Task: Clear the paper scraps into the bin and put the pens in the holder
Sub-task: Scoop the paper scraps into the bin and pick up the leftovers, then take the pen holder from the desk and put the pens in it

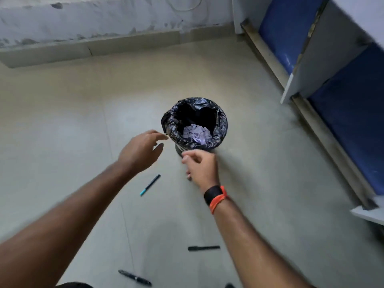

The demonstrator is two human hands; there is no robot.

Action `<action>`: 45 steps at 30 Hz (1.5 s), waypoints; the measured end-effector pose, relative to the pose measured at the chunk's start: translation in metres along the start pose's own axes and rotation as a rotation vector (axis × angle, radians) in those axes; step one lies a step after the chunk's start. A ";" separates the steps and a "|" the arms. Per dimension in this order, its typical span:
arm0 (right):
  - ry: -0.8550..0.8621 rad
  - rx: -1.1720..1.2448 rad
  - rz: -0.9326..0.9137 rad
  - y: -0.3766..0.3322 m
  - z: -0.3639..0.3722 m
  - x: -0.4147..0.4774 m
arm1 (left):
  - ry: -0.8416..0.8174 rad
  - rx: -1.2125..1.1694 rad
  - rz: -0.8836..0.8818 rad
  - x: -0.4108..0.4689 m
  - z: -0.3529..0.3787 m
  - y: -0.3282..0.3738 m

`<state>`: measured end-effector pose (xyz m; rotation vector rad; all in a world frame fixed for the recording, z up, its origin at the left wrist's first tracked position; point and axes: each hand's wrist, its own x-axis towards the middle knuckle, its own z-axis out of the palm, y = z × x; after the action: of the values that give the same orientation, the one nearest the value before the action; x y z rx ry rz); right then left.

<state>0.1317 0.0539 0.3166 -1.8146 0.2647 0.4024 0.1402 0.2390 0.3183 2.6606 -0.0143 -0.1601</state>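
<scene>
Pale tiled floor, grey wall behind. On it stands the bin, upright and lined with black plastic; crumpled paper scraps lie inside, toward the near side. My left hand hovers just left of the rim, fingers straight and loosely spread, holding nothing. My right hand is just in front of the bin, fingers curled inward; it is blurred, so I cannot tell whether they pinch anything. Pens on the floor: teal-tipped pen between my forearms, black pen beside the right forearm, second black pen nearest me.
</scene>
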 end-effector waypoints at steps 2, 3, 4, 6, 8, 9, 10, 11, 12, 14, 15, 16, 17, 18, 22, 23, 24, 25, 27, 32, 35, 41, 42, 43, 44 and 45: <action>-0.016 0.044 0.072 -0.017 0.000 -0.032 | 0.033 -0.083 -0.037 -0.027 -0.019 0.015; -0.026 0.081 0.119 -0.026 -0.003 -0.050 | 0.035 -0.125 -0.060 -0.042 -0.029 0.024; -0.038 0.120 0.171 -0.037 -0.007 -0.069 | 0.024 -0.153 -0.085 -0.056 -0.040 0.034; 0.006 0.200 0.278 -0.062 -0.023 -0.103 | -0.015 -0.179 -0.125 -0.081 -0.066 0.052; 0.108 0.271 0.357 -0.091 -0.045 -0.132 | -0.017 -0.220 -0.184 -0.102 -0.101 0.069; 0.146 0.295 0.389 -0.107 -0.057 -0.147 | -0.004 -0.243 -0.220 -0.111 -0.121 0.077; 0.163 0.307 0.413 -0.126 -0.069 -0.162 | 0.009 -0.260 -0.254 -0.120 -0.141 0.085; 0.167 0.314 0.429 -0.146 -0.079 -0.178 | 0.013 -0.274 -0.275 -0.128 -0.162 0.095; 0.165 0.323 0.439 -0.167 -0.089 -0.193 | 0.003 -0.289 -0.290 -0.137 -0.182 0.106; 0.160 0.324 0.437 -0.210 -0.105 -0.221 | -0.011 -0.331 -0.322 -0.151 -0.221 0.130; 0.158 0.310 0.435 -0.230 -0.113 -0.236 | -0.017 -0.348 -0.337 -0.159 -0.238 0.143; 0.153 0.301 0.426 -0.248 -0.120 -0.251 | -0.023 -0.359 -0.339 -0.166 -0.255 0.157; 0.141 0.305 0.413 -0.263 -0.126 -0.262 | -0.028 -0.366 -0.331 -0.171 -0.269 0.170; 0.122 0.309 0.401 -0.276 -0.132 -0.273 | -0.041 -0.367 -0.317 -0.175 -0.281 0.183; 0.059 0.318 0.367 -0.308 -0.157 -0.306 | -0.060 -0.367 -0.272 -0.176 -0.321 0.238; 0.045 0.321 0.354 -0.314 -0.166 -0.311 | -0.043 -0.379 -0.274 -0.174 -0.328 0.253; 0.037 0.323 0.339 -0.320 -0.177 -0.313 | -0.024 -0.401 -0.278 -0.172 -0.335 0.268; 0.036 0.328 0.318 -0.327 -0.190 -0.315 | -0.008 -0.429 -0.280 -0.169 -0.340 0.283; 0.048 0.340 0.273 -0.340 -0.217 -0.312 | 0.002 -0.476 -0.289 -0.160 -0.348 0.311; 0.116 0.345 0.175 -0.370 -0.281 -0.282 | 0.044 -0.496 -0.246 -0.121 -0.360 0.370; 0.145 0.355 0.119 -0.391 -0.312 -0.259 | 0.059 -0.511 -0.192 -0.089 -0.363 0.403; 0.243 0.382 0.074 -0.421 -0.358 -0.198 | -0.032 -0.510 -0.117 0.010 -0.356 0.444; 0.270 0.380 0.071 -0.425 -0.366 -0.183 | -0.053 -0.518 -0.107 0.032 -0.352 0.448; 0.300 0.381 0.066 -0.430 -0.373 -0.167 | -0.069 -0.522 -0.086 0.056 -0.347 0.452; 0.319 0.375 0.060 -0.434 -0.380 -0.153 | -0.081 -0.520 -0.066 0.075 -0.344 0.454; 0.345 0.369 0.060 -0.439 -0.388 -0.138 | -0.100 -0.520 -0.045 0.097 -0.340 0.456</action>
<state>0.2250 -0.2010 0.8533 -1.5054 0.5937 0.0693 0.2842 -0.0145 0.8163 2.1330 0.0487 -0.2716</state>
